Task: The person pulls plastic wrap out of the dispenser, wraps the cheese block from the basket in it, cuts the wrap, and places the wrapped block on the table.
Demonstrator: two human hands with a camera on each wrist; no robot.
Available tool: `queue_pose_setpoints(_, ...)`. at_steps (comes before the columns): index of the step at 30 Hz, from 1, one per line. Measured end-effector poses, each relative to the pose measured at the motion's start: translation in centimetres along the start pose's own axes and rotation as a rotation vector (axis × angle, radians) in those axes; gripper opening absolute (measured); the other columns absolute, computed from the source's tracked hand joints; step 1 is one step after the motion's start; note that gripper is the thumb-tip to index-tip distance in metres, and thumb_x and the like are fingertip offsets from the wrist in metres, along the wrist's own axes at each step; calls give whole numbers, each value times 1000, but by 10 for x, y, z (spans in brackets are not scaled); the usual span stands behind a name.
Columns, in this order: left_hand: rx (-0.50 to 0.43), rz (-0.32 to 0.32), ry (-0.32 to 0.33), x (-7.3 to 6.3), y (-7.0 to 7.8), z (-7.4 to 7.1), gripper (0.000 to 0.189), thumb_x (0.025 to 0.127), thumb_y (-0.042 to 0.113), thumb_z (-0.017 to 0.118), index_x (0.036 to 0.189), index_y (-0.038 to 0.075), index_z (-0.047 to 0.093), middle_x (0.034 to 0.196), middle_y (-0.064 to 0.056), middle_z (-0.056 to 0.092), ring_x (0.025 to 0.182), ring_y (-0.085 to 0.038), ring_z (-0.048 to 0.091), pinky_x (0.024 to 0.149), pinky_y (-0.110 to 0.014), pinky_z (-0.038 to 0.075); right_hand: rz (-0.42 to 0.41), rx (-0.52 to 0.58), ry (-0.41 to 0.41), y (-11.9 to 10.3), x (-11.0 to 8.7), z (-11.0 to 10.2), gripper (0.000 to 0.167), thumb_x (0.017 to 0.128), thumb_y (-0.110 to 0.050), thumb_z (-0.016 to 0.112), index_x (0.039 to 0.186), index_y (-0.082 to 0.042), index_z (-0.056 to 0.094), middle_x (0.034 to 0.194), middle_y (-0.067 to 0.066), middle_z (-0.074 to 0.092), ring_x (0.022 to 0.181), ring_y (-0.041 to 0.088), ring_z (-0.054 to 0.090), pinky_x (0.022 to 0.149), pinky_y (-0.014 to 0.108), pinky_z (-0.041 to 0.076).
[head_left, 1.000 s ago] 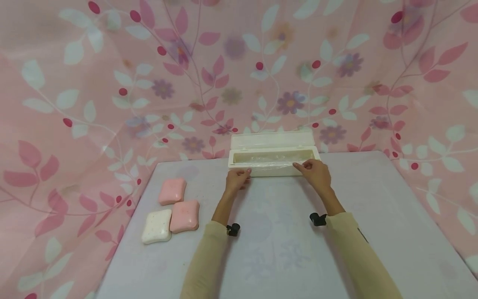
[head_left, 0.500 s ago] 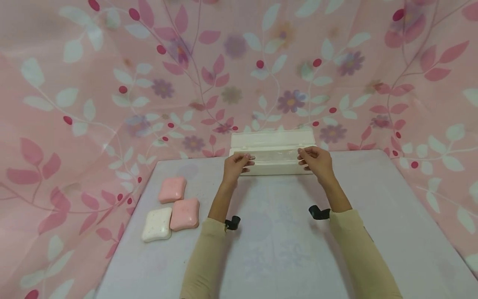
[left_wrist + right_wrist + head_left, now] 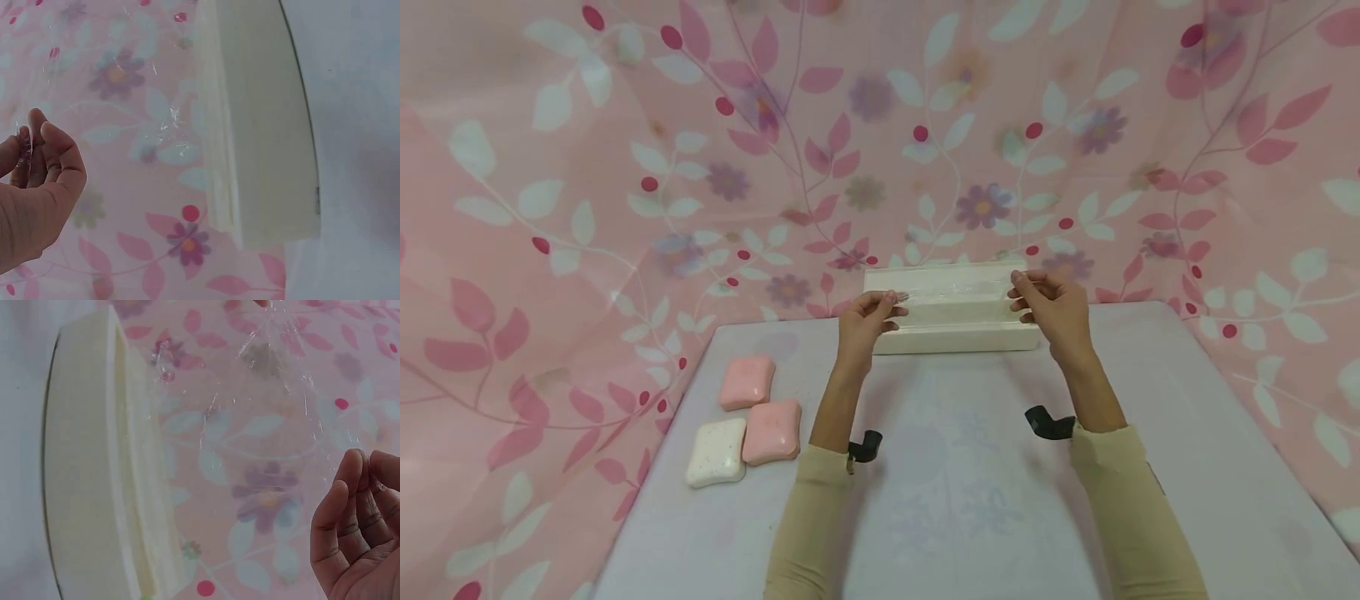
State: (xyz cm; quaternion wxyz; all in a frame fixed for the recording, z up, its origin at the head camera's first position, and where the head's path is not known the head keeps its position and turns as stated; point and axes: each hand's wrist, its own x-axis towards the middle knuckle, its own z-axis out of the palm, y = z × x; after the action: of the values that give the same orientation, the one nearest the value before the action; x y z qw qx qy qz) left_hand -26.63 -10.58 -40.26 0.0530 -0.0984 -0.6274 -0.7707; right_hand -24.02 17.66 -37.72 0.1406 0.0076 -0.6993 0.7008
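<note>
Cling film (image 3: 256, 381) hung between the two hands, above and in front of an open white dispenser box (image 3: 955, 339) that stood near the table's far edge, at twelve o'clock. We saw the left hand (image 3: 863, 329) at the film's nine o'clock and the right hand (image 3: 1054, 310) at its three o'clock, each pinching an edge between thumb and fingertips. We judged that grip sensible: held wide at both ends, so thin a sheet would be less likely to fold onto itself. The lid (image 3: 925, 276) stood raised behind the box, probably to keep the opening free.

At about eight o'clock from the box, two pink soap bars (image 3: 772, 432) and a speckled white soap bar (image 3: 716, 452) lay grouped on the pale tablecloth (image 3: 955, 508), likely set aside to leave the middle for working.

Only the head view gave us the soaps. The right wrist view showed creases and glints that the head view barely caught; the left wrist view showed film bunched at the fingertips. We could not tell whether the sheet's lower edge was free of the box.
</note>
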Motion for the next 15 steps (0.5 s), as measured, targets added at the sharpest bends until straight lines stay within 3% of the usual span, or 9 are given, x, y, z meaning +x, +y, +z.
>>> queue_pose_setpoints(4,-35,96,-3,-4,25,1,22,95,17,68,100,-4,68,98,-13,72,81,-19,70,68,-31,55,-79,73,7,-14,-3,1,33,89,-26,74,106,1,70,81,5,71,64,16,67,55,23,54)
queue_pose_setpoints(15,-80,306,-33,-31,84,6,12,95,9,66,96,-3,69,93,-7,72,79,-21,70,67,-30,54,-292,266,-2,-60,-24,7,20,89,-9,73,102,6,70,79,11,70,58,18,64,52,24,54)
